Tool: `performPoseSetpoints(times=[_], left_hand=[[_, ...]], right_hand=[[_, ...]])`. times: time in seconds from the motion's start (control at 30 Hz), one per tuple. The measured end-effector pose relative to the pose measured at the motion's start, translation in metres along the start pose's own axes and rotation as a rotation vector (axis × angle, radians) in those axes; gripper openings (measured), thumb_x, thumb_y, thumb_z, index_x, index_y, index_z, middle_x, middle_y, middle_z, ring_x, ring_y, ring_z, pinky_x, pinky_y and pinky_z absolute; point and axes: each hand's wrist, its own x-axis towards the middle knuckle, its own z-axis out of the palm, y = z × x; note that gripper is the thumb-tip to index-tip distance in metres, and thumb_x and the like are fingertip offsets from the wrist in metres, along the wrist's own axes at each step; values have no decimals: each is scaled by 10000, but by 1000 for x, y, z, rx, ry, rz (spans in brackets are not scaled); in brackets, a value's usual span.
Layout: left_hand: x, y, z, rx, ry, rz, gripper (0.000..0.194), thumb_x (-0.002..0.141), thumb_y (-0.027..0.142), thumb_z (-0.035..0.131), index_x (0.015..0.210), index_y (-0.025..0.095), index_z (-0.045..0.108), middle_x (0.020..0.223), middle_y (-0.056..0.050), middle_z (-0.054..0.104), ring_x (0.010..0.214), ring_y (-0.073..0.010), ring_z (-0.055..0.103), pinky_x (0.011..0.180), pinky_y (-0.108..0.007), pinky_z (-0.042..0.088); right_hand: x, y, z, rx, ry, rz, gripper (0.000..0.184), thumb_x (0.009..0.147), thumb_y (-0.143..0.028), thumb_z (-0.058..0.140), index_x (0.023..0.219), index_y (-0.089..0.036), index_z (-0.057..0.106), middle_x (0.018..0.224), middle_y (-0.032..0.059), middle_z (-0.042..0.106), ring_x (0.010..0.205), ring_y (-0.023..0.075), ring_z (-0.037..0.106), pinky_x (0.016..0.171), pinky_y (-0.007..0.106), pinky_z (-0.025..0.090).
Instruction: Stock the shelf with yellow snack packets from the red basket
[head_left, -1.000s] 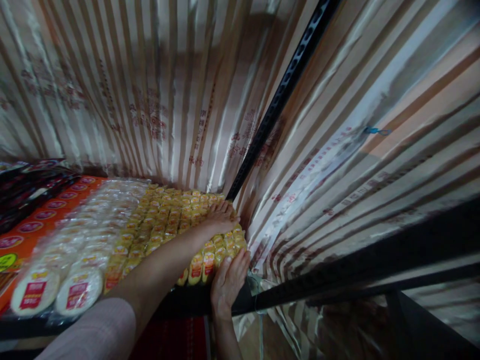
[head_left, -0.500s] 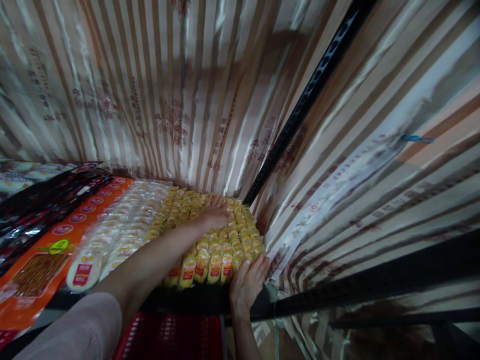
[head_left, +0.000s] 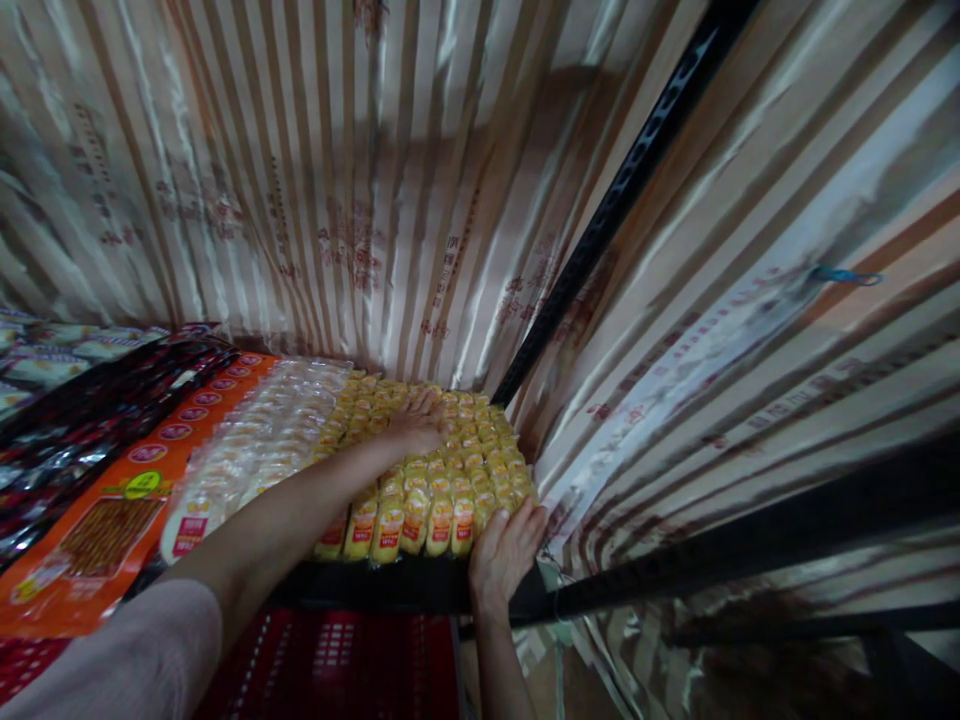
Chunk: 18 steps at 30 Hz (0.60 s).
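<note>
Rows of small yellow plastic-wrapped packets (head_left: pixel 480 440), likely snack cakes or rolls with red-and-white labels, stand tightly packed at the shelf's corner. My left hand (head_left: pixel 416 425) lies flat over the top of these rows, fingers spread toward the back. Against their front right corner rests my right hand (head_left: pixel 506 550), palm side to the packets and fingers stretched out. Neither hand grips a packet. My left forearm hides part of the front rows and of the clear-wrapped round white packs (head_left: pixel 274 425) beside them.
Orange snack bags (head_left: pixel 146 490) and dark glossy packs (head_left: pixel 97 420) line the shelf to the left. A black perforated post (head_left: pixel 600 240) rises at the back corner. Striped printed sheeting (head_left: pixel 405 200) covers the walls. Below the black shelf edge (head_left: pixel 375 588) is a red plastic crate (head_left: pixel 337 660).
The view has swung left, so the shelf sits farther right in the picture. My left hand has slid leftward over the yellow packets; my right hand stays at their front right corner.
</note>
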Motion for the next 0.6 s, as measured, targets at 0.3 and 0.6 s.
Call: performPoseSetpoints(times=[0.3, 0.6], left_hand=[[-28, -42, 1, 50, -33, -70, 651, 921, 506, 203, 1446, 120, 217, 1528, -117, 137, 1416, -241, 37, 1129, -470, 79], [-31, -38, -1, 59, -16, -61, 648, 927, 478, 231, 1445, 88, 213, 1526, -131, 134, 1415, -237, 56, 1137, -438, 44]], right_hand=[[-1, -8, 1, 36, 93, 75, 645, 933, -424, 169, 1428, -15, 237, 1482, 260, 185, 1381, 357, 156, 1034, 623, 243], [-1, -5, 2, -1, 131, 22, 593, 943, -378, 193, 1438, -54, 228, 1474, 258, 217, 1379, 347, 177, 1014, 620, 280]])
